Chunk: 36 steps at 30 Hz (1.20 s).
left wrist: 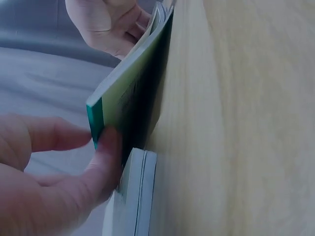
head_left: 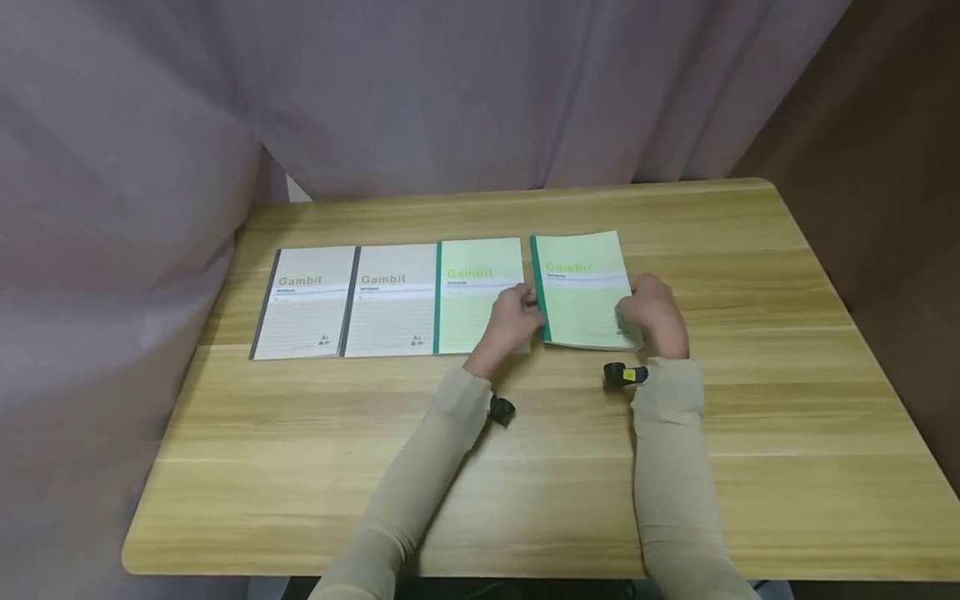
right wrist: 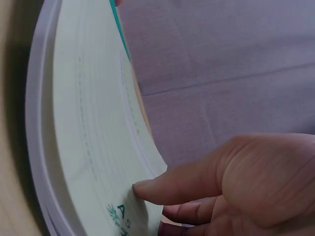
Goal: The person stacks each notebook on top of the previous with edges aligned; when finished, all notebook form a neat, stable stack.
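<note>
Both hands hold a pale green notebook (head_left: pixel 583 304) with a darker green spine, the rightmost on the table. My left hand (head_left: pixel 508 321) pinches its spine between thumb and finger. My right hand (head_left: pixel 657 313) grips the lower part of its right edge, the thumb on the cover in the right wrist view. In the left wrist view the spine side is raised off the tabletop and the notebook tilts. Left of it, partly covered by my left hand, lies another green notebook (head_left: pixel 476 312). Two white notebooks with dark spines, one at the far left (head_left: pixel 303 321) and one beside it (head_left: pixel 388 315), continue the row.
The wooden table (head_left: pixel 562 467) has rounded corners and reaches toward a grey curtain (head_left: pixel 420 100) behind it. A brown surface (head_left: pixel 885 167) stands at the right. Small black cameras sit at both wrists, one by the left sleeve (head_left: pixel 420 467).
</note>
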Motion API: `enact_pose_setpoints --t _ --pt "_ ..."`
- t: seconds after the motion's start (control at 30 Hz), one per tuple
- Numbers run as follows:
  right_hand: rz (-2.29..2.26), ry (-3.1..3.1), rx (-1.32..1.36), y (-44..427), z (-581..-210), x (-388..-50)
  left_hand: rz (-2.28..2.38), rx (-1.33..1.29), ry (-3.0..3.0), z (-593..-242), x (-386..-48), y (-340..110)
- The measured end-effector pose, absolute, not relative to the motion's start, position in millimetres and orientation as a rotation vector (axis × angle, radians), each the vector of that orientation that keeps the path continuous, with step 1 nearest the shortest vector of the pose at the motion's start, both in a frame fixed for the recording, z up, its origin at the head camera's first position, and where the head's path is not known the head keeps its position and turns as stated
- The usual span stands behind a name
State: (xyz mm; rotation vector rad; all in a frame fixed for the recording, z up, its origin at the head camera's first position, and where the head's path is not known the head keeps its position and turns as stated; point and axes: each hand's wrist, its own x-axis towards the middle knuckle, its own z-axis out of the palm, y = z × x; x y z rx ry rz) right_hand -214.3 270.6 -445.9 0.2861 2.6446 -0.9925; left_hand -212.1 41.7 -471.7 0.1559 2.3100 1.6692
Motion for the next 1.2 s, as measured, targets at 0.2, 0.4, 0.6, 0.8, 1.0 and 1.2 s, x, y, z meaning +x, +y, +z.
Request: enact_pose_setpoints --t 0.2,0.4,0.6,0.8,1.0,1.2 --pt "-1.025 2.612 0.275 273.3 -440.4 -212.0 1.773 0.131 2.178 -470.7 -207.5 44.9" --pt "-1.076 2.569 0.260 273.5 -432.4 -210.1 1.810 0.075 2.147 -470.9 -208.4 47.4" --pt "-1.122 2.531 0.280 272.0 -430.4 -209.6 1.868 0.031 2.088 -472.9 -208.9 45.8" --pt "-1.176 2.442 0.314 272.4 -428.9 -209.1 1.950 0.044 2.013 -469.4 -209.4 42.1" --pt "-1.246 2.369 0.315 272.9 -426.4 -208.7 1.994 0.046 1.980 -464.5 -210.1 38.7" --pt "-1.226 2.381 0.258 276.1 -424.3 -206.1 2.032 0.057 1.965 -462.4 -210.6 36.3"
